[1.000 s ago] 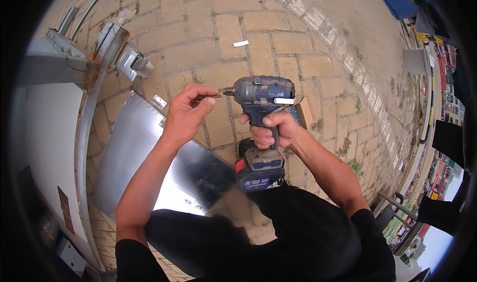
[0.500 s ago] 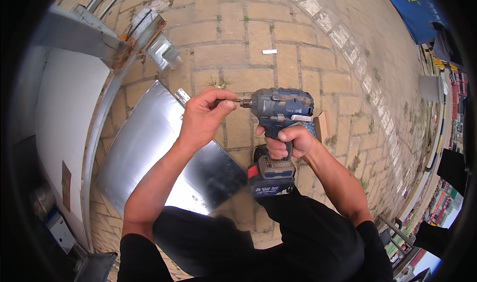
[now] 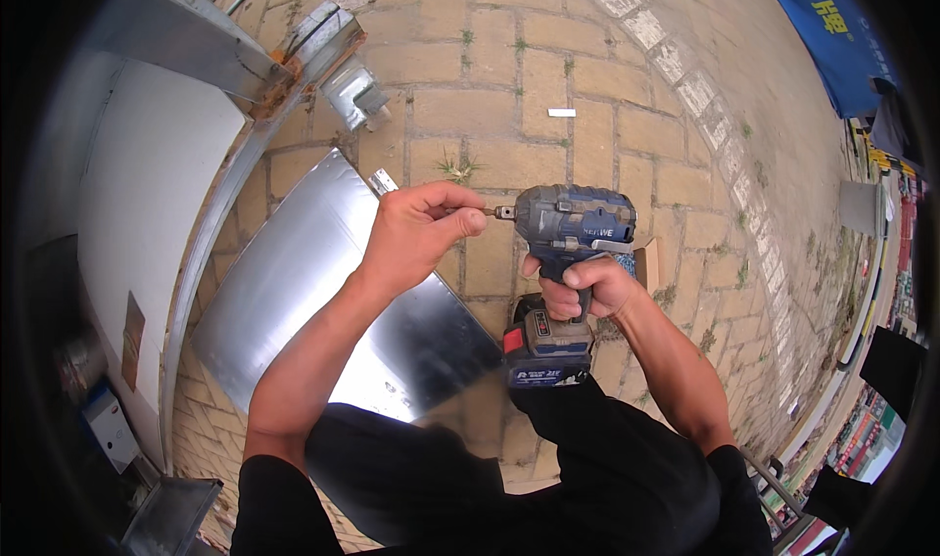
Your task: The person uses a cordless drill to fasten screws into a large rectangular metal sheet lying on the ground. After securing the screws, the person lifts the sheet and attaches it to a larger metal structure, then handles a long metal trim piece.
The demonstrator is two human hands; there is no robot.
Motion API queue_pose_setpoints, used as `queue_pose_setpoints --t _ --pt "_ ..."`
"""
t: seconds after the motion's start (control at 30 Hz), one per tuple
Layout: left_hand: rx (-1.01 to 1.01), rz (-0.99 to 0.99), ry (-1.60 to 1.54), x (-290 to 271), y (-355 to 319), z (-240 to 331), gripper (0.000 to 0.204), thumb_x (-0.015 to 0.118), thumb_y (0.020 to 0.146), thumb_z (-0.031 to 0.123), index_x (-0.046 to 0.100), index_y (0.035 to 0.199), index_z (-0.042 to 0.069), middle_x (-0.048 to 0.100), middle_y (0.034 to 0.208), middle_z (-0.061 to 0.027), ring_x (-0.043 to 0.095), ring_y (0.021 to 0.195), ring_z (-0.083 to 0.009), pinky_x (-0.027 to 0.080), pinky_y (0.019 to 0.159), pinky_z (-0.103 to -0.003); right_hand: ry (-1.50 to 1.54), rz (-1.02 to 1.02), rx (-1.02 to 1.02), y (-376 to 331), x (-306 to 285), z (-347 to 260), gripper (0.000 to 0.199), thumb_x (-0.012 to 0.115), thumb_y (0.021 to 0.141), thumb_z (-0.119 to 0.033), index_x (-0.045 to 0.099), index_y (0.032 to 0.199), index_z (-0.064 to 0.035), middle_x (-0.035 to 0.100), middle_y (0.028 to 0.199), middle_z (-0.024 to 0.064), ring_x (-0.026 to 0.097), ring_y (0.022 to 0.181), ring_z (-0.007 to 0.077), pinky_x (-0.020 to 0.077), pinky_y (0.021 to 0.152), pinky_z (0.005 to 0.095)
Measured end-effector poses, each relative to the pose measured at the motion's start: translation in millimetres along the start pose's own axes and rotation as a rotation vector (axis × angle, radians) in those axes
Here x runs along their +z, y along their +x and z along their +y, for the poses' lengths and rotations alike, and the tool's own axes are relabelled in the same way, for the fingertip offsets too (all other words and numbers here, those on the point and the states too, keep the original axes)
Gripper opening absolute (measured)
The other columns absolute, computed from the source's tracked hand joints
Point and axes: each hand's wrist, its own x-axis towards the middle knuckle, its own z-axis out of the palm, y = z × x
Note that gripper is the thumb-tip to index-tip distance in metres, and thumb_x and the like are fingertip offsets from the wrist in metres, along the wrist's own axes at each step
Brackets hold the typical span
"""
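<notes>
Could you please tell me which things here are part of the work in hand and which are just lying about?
In hand:
right hand gripping cordless drill
left hand pinching its bit

Lying about:
sheet metal panel
bent metal bracket
small white scrap
brick paving

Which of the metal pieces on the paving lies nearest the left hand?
The large flat metal sheet under the left hand; the small bent bracket lies farther up.

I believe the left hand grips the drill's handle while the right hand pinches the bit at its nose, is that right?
Not quite: the hands are swapped. The head view shows the right hand gripping the drill by its handle, while the left hand pinches the bit at its nose.
</notes>
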Motion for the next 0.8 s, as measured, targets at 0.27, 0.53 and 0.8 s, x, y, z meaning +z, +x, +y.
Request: queue_pose_setpoints --t 0.27,0.53,0.8 --pt "-0.07 -0.075 -0.014 14 0 -2 0.042 0.077 0.088 0.02 0.062 0.12 -0.001 0.072 0.092 -0.0114 0.067 0.09 -0.0149 0.055 0.079 -0.03 -0.022 0.072 0.042 -13 -16 6 0.057 0.077 0.079 -0.022 0.057 0.124 0.0049 0.058 0.072 0.0079 0.055 0.062 0.0187 0.0441 0.061 0.0323" --pt "-0.036 0.603 0.978 -134 95 -136 0.025 0.067 0.08 0.015 0.074 0.104 0.008 0.07 0.102 -0.0148 0.067 0.095 -0.0317 0.053 0.084 -0.043 -0.181 0.125 -0.205 -18 -24 13 0.056 0.078 0.078 -0.025 0.058 0.123 0.0009 0.057 0.074 0.0076 0.056 0.069 0.0216 0.0451 0.067 0.0346" --pt "-0.009 0.608 1.029 -125 125 -155 0.025 0.07 0.081 0.023 0.075 0.103 0.013 0.07 0.106 -0.0096 0.062 0.108 -0.0298 0.047 0.096 -0.042 -0.085 0.144 -0.213 -37 -32 17 0.055 0.076 0.08 -0.024 0.057 0.125 0.0008 0.054 0.073 0.0064 0.053 0.069 0.0208 0.0434 0.067 0.034"
